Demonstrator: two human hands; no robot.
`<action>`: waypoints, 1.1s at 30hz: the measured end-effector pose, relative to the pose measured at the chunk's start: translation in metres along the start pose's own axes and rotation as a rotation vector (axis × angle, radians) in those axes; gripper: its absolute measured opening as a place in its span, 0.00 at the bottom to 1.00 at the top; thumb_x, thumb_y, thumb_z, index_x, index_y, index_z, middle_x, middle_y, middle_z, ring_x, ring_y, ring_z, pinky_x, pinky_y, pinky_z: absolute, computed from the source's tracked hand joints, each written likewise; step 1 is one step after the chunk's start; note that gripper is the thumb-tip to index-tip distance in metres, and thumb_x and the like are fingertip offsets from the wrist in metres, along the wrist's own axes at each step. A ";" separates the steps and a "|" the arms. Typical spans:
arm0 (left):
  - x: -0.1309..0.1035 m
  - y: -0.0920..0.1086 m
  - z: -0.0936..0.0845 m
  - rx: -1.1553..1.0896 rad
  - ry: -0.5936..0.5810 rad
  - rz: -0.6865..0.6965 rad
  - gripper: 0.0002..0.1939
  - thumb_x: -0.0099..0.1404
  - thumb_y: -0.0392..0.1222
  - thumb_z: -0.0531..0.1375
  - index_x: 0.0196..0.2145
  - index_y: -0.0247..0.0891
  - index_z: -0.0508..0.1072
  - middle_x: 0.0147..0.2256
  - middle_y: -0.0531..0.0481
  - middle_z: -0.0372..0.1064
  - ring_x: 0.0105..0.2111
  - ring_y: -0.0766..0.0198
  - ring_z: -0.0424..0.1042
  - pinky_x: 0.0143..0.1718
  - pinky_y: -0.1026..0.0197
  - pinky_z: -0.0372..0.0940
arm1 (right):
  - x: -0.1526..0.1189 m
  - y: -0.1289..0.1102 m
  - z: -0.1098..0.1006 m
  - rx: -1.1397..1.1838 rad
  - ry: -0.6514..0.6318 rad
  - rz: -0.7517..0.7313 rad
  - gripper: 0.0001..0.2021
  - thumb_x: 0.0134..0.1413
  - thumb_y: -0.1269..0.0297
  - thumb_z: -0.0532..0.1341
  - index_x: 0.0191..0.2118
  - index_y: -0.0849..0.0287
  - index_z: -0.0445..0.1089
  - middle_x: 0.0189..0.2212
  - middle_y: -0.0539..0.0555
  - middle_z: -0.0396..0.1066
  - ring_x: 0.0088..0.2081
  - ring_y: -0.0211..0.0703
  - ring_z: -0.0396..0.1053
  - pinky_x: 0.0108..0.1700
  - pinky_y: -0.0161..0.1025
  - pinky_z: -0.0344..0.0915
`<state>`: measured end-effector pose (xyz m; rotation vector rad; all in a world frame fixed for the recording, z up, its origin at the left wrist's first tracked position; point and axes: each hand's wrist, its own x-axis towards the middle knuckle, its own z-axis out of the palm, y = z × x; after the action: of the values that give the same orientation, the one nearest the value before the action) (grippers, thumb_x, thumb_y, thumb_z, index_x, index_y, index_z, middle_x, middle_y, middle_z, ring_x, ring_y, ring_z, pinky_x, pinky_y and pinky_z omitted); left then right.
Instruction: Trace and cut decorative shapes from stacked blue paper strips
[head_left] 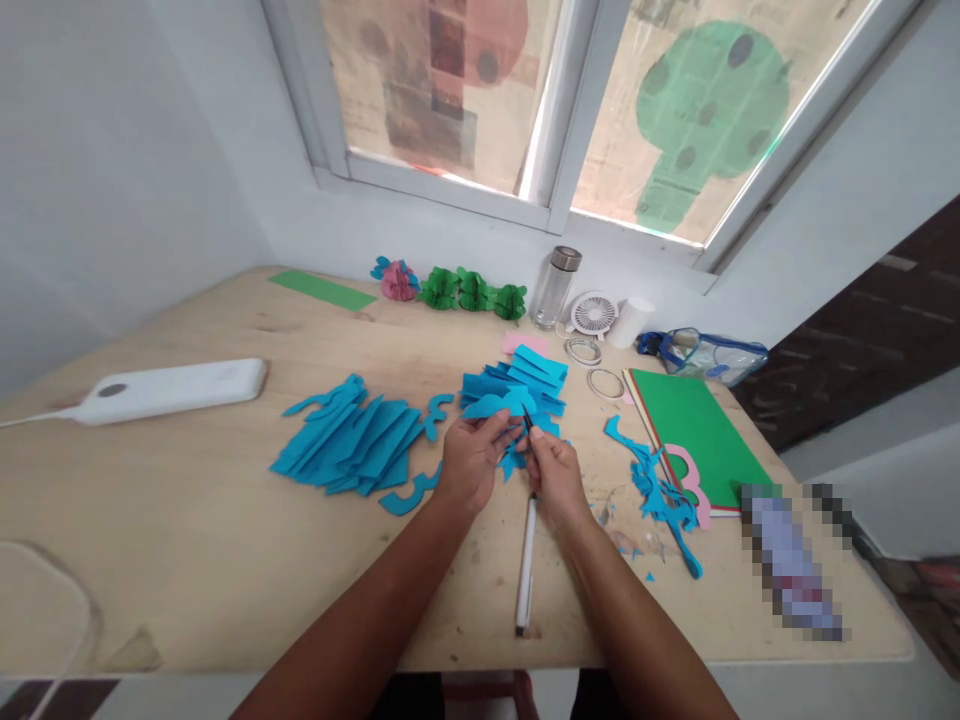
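Between the fingers of my left hand [474,460] is a piece of blue paper [489,402] with a scalloped upper edge. My right hand [555,468] is closed around a dark pointed tool [527,418] that looks like small scissors, mostly hidden by the fingers. Its tip meets the right end of the paper. Behind both hands lies a pile of folded blue paper pieces [544,365]. Another stack of folded blue paper [352,440] rests left of my left hand, with curved blue offcuts [405,495] beside it. A white pen [527,565] lies below my right hand.
Right of the hands lie blue scraps [656,490] and coloured sheets, green on top [694,430]. Tape rolls [604,384], a glass bottle [553,290], a small fan [594,314] and green paper ornaments [472,290] line the back. A white corded device [180,388] sits left.
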<state>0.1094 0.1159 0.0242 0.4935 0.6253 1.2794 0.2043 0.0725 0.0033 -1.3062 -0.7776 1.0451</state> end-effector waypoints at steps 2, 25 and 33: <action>0.002 0.000 -0.001 0.030 0.012 0.017 0.14 0.42 0.36 0.73 0.26 0.34 0.73 0.26 0.50 0.75 0.29 0.62 0.75 0.37 0.57 0.70 | -0.001 -0.001 0.001 -0.001 -0.008 0.001 0.26 0.44 0.37 0.62 0.23 0.60 0.68 0.09 0.40 0.51 0.13 0.29 0.42 0.17 0.32 0.36; 0.000 0.011 0.002 0.113 0.109 0.076 0.16 0.42 0.37 0.71 0.25 0.37 0.68 0.22 0.55 0.70 0.24 0.67 0.71 0.30 0.63 0.69 | 0.000 0.001 0.001 -0.054 -0.033 -0.008 0.26 0.46 0.38 0.61 0.22 0.60 0.68 0.10 0.40 0.49 0.13 0.29 0.42 0.17 0.33 0.36; 0.003 0.009 0.000 0.067 0.101 0.089 0.18 0.41 0.38 0.72 0.26 0.36 0.68 0.22 0.56 0.69 0.25 0.68 0.71 0.31 0.64 0.67 | -0.007 -0.002 0.007 -0.009 -0.019 0.003 0.25 0.45 0.39 0.62 0.23 0.60 0.68 0.09 0.40 0.49 0.13 0.29 0.42 0.17 0.32 0.36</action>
<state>0.1035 0.1208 0.0291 0.5187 0.7390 1.3770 0.1958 0.0690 0.0070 -1.3075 -0.7955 1.0592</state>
